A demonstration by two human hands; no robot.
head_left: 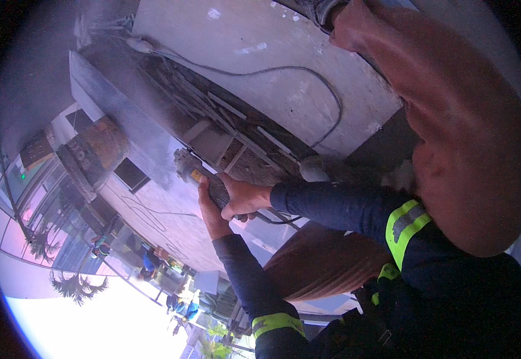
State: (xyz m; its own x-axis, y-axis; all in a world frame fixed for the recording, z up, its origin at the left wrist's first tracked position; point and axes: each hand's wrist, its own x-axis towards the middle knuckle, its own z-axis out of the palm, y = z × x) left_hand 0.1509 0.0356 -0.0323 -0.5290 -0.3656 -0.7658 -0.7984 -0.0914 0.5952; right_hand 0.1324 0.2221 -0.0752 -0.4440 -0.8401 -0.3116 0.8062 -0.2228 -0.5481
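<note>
Both of my hands hold an angle grinder (212, 187) near the middle of the head view. My left hand (212, 214) wraps the body from below, its thumb lying along the side near a yellow label. My right hand (244, 196) is closed around the rear of the body, where a dark cord (281, 222) leads away. The grinder's dusty head points at a pale, dust-covered slab (158, 140). Its disc is hard to make out, so I cannot tell whether it touches the slab. Haze hangs over the upper left.
A grey cable (284, 68) loops across a pale board (236, 42). Wood strips (227, 106) and debris lie beside the slab. My brown-trousered leg (452, 107) stretches along the right. Distant people (150, 261) and palm fronds (78, 287) appear at lower left.
</note>
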